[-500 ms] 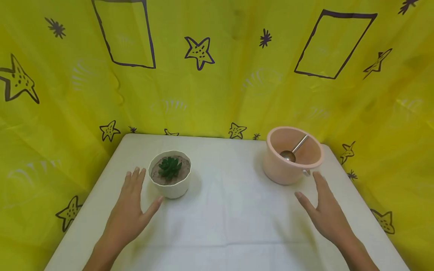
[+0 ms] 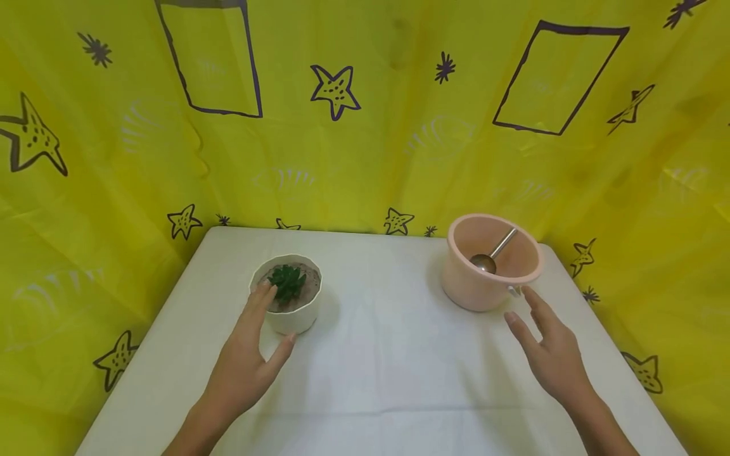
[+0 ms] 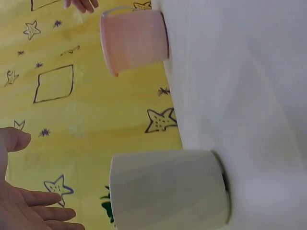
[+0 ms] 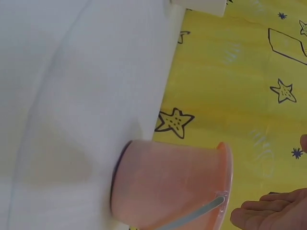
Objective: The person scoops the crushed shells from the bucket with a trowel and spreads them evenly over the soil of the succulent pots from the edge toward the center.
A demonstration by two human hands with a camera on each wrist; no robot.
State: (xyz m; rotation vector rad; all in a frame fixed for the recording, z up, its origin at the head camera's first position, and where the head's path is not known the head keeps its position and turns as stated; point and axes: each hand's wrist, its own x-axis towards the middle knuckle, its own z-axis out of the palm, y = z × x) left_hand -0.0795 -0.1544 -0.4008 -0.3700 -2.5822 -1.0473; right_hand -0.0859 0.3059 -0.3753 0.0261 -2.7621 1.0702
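A white flowerpot (image 2: pixel 293 320) with a green succulent (image 2: pixel 287 280) in grey-brown soil stands on the left of the table. My left hand (image 2: pixel 242 367) hovers at its near left side, fingers extended and overlapping the rim in the head view. A gap between this hand (image 3: pixel 29 203) and the pot (image 3: pixel 168 191) shows in the left wrist view. On the right stands a pink bucket (image 2: pixel 470 285); a metal ladle or scoop (image 2: pixel 485 262) leans inside it. My right hand (image 2: pixel 556 361) is held near the bucket's rim, thumb spread, holding nothing. The bucket's handle (image 4: pixel 192 214) hangs down its side.
A white cloth covers the table (image 2: pixel 376 354), with a crease running across its front part. Behind and at both sides hangs a yellow curtain (image 2: pixel 365 152) printed with dark stars and frames. The bucket stands near the table's back right corner.
My left hand has moved right, so its fingers now overlap the flowerpot's rim in the head view. The right hand has shifted only slightly. Pot and bucket stay in place.
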